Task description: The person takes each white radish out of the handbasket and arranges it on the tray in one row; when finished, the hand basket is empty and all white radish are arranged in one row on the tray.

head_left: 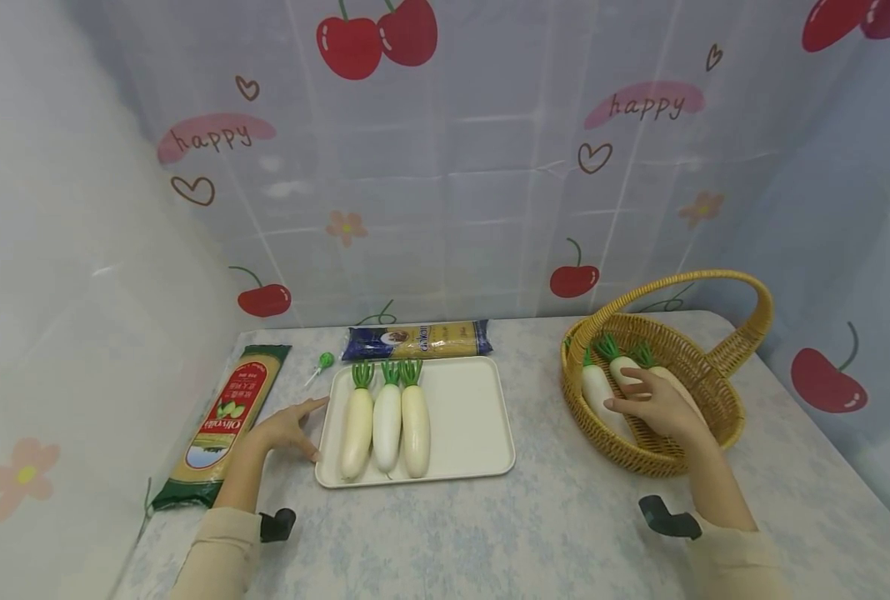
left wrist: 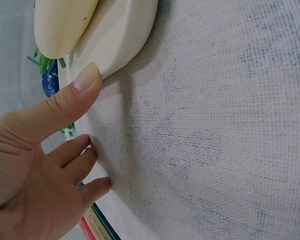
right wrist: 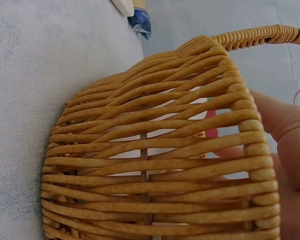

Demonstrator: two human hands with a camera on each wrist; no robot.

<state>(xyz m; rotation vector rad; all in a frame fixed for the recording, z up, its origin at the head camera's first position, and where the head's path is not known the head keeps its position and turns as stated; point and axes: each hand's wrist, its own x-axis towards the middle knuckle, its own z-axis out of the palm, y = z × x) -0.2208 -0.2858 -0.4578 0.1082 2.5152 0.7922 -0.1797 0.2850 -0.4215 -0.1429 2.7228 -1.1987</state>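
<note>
- Nearest the head camera, a beige left sleeve (head_left: 220,554) and right sleeve (head_left: 737,562) run up behind the hands, each with a dark wrist mount, the left (head_left: 277,525) and the right (head_left: 668,517).
- Right hand (head_left: 658,408): reaching into a wicker basket (head_left: 732,417), thumb and fingers apart; whether they touch the middle radish (head_left: 623,365) just under them, I cannot tell.
- Also in the basket, one radish (head_left: 598,390) lies just left of that hand's thumb, another (head_left: 677,385) just right of its fingers; the arched handle (head_left: 696,276) rises beyond the hand.
- Left hand (head_left: 287,429): thumb and fingers apart, holding nothing, the thumb at the near left edge of a cream tray (head_left: 471,421).
- Just right of the left hand, three radishes lie side by side on the tray: a yellowish one (head_left: 357,433) nearest it, a whiter one (head_left: 387,429), then another yellowish one (head_left: 416,429), green tops pointing away.
- Beyond the left hand: a green lollipop (head_left: 327,360) and, past the tray, a blue-and-yellow packet (head_left: 418,342).
- Left of the left hand: a red-labelled packet (head_left: 223,417), slanted.
- Beyond both hands: a cherry-printed curtain (head_left: 445,167).
</note>
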